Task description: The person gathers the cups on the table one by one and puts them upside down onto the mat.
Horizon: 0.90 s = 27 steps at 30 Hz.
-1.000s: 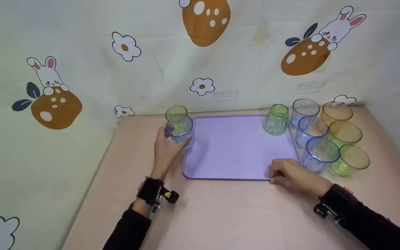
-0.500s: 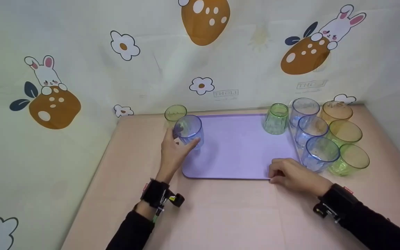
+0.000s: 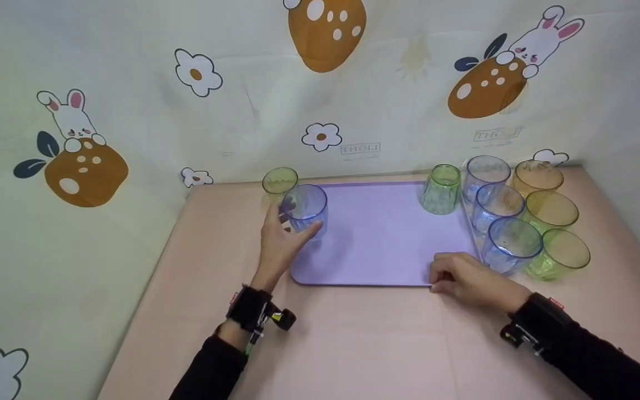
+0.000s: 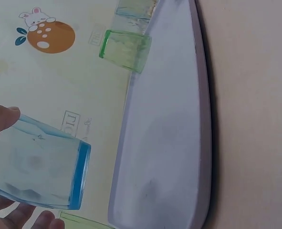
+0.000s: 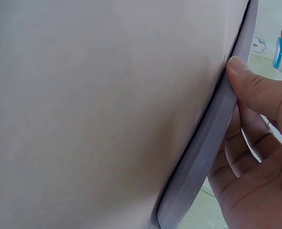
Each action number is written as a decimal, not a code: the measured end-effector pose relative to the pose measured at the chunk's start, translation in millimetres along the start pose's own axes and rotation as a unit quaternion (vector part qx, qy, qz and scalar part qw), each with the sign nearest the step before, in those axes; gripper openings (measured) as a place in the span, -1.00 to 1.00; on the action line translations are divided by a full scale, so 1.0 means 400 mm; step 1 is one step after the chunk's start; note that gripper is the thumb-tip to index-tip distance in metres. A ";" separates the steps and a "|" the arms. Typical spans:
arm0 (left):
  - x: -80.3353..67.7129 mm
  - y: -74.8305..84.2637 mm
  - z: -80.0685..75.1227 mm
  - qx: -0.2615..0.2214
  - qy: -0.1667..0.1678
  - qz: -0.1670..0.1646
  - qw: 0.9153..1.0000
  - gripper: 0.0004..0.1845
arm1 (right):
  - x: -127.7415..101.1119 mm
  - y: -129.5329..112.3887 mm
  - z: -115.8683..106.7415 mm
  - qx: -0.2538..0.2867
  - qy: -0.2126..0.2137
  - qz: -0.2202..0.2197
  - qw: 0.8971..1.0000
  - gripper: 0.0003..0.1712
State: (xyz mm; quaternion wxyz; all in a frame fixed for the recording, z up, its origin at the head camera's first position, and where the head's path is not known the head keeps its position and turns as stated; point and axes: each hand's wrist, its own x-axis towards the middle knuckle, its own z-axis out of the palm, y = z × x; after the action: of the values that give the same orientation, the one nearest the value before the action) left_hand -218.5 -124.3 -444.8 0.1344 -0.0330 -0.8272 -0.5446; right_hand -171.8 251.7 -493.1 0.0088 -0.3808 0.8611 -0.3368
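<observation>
My left hand [image 3: 282, 244] grips a clear blue glass [image 3: 310, 205], thumb on one side and fingers round the other. The glass is upright, over the left end of the lilac tray [image 3: 375, 239]; in the left wrist view its thick blue base [image 4: 79, 176] shows. At the tray's front edge, towards the right corner, my right hand [image 3: 473, 280] holds the rim. The thumb [image 5: 255, 90] lies against the edge and the fingers curl above the tray. A green glass [image 3: 441, 191] stands upside down on the tray's back right corner.
Right of the tray, several upright glasses stand in two columns, including a blue glass [image 3: 514, 244], a green glass [image 3: 561, 255] and an orange glass [image 3: 539, 176]. Behind the left hand is another green glass [image 3: 279, 182]. A patterned cloth [image 3: 242, 111] hangs behind the table.
My left hand has carried the blue glass rightward from the tray's left edge to over the tray, slowing in the last half second. The right hand has kept its hold on the rim.
</observation>
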 end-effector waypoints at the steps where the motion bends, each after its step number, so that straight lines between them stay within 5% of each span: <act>1: 0.001 0.000 0.000 -0.001 0.000 0.001 1.000 -0.06 | 0.000 0.000 0.000 0.001 0.000 0.001 1.000 -0.73; 27: 0.031 -0.020 -0.002 0.081 0.004 0.017 0.997 -0.03 | -0.002 -0.007 -0.005 0.005 -0.014 0.032 0.999 -0.75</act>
State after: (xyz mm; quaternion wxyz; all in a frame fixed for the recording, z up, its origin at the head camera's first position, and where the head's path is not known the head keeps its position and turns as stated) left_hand -231.8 -129.2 -448.4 0.1493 -0.0334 -0.8675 -0.4733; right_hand -170.0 251.9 -489.9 0.0337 -0.3582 0.8706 -0.3355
